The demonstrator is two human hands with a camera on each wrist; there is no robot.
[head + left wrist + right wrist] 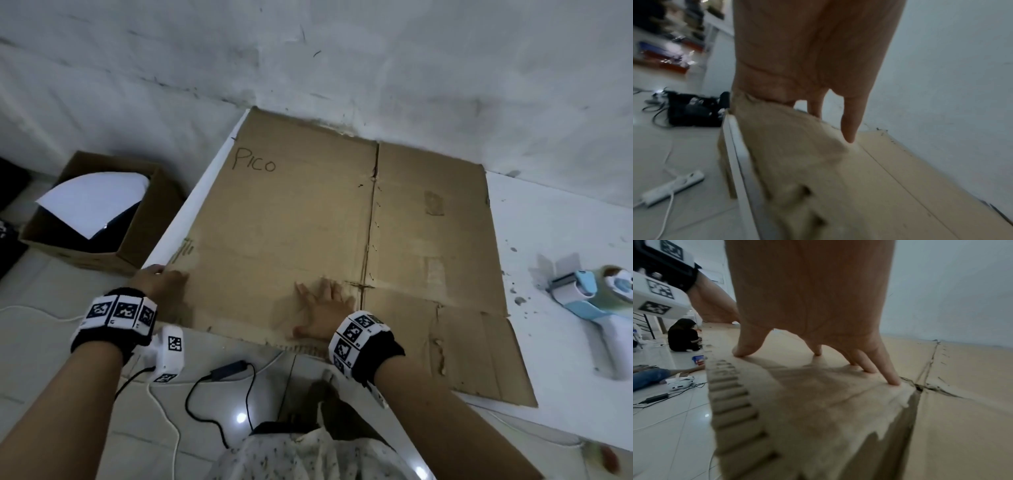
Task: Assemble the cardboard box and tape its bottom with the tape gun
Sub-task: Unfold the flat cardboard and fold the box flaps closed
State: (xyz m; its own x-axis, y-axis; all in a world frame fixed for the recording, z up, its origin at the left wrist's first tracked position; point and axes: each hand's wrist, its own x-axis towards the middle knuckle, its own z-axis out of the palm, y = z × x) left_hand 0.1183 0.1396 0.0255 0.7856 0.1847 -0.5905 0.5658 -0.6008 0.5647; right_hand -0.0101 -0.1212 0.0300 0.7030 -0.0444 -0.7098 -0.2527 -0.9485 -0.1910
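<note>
The cardboard box (pixel 301 219) lies fully flattened on the white table (pixel 555 233), far edge against the wall, near edge overhanging the table front. Brown, worn, torn along the flap edges; "PICO" handwritten near the far left corner. The tape gun (pixel 596 301), blue and white, lies on its side, well apart to the right.

The head view looks steeply down from above at the flattened cardboard box (pixel 335 240). Both wrist views skim low and close across that same cardboard toward the wall (pixel 951 65).
</note>
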